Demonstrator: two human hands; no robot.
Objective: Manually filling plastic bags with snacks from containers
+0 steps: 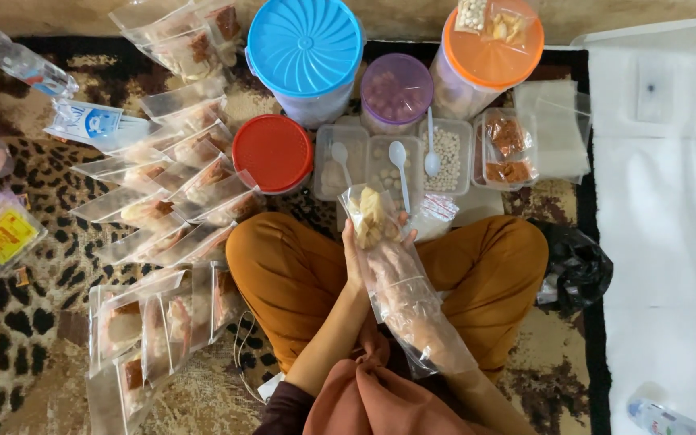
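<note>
Head view looks straight down on us sitting cross-legged in orange trousers (pixel 283 274) on a leopard-print rug (pixel 10 322). Between our knees we hold a small clear pouch (pixel 372 216) with pale chips in it, raised just in front of the trays. Our left hand (pixel 354 256) has its fingers closed around the pouch's left edge, gripping it. Our right hand (pixel 392 270) is sheathed in a loose clear plastic glove (pixel 416 318) that runs down the forearm; its fingertips meet the pouch from below and the right, but through the crinkled plastic we cannot tell whether they are pinched or merely resting on it. Just beyond the pouch stand clear plastic trays (pixel 445 161) of snack pieces, with white spoons (pixel 400 161) lying in them. Behind those are lidded tubs: a red lid (pixel 272 151), a big blue lid (pixel 305 44), a purple lid (pixel 396 87) and an orange lid (pixel 493 44). To our left, filled clear packets (pixel 179 185) lie fanned in overlapping rows on the rug, with more near our left knee. A black plastic bag (pixel 577 270) sits beside our right knee, at the edge of a white cloth (pixel 670 225).
</note>
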